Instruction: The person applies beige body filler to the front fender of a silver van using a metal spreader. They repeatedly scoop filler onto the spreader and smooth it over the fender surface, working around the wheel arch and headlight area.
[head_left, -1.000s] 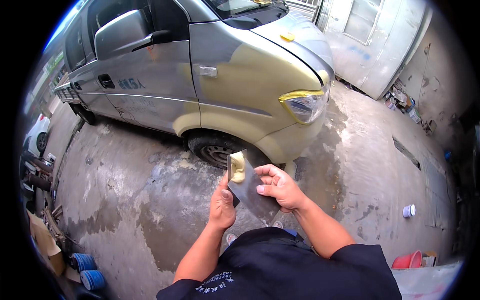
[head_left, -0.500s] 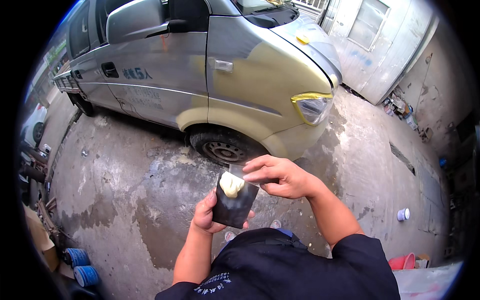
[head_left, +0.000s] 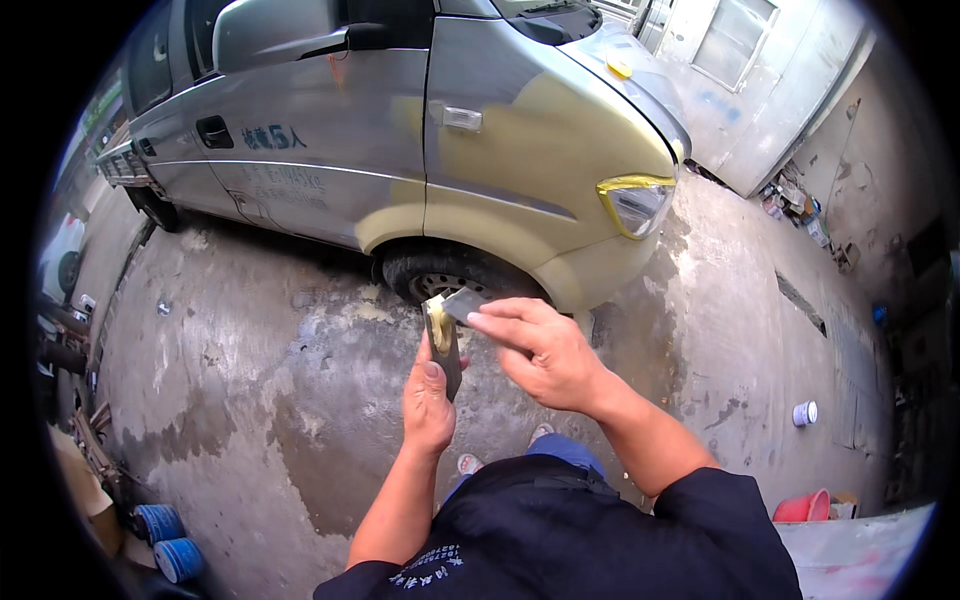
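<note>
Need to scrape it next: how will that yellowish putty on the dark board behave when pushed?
The putty probably smears like soft paste, sitting as a lump. Likely sticky, as it clings to the near-upright board in the left hand.

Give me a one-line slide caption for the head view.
Left hand holds a putty-loaded board while right hand works a thin spreader against it, beside a filler-patched silver van.

Left hand (head_left: pixel 428 400) raised in front of the chest, thumb up, fingers wrapped in a closed grip. Right hand (head_left: pixel 540 350) just beside it, slightly higher, fingers pinched toward the left. Both forearms bare, elbows bent.
</note>
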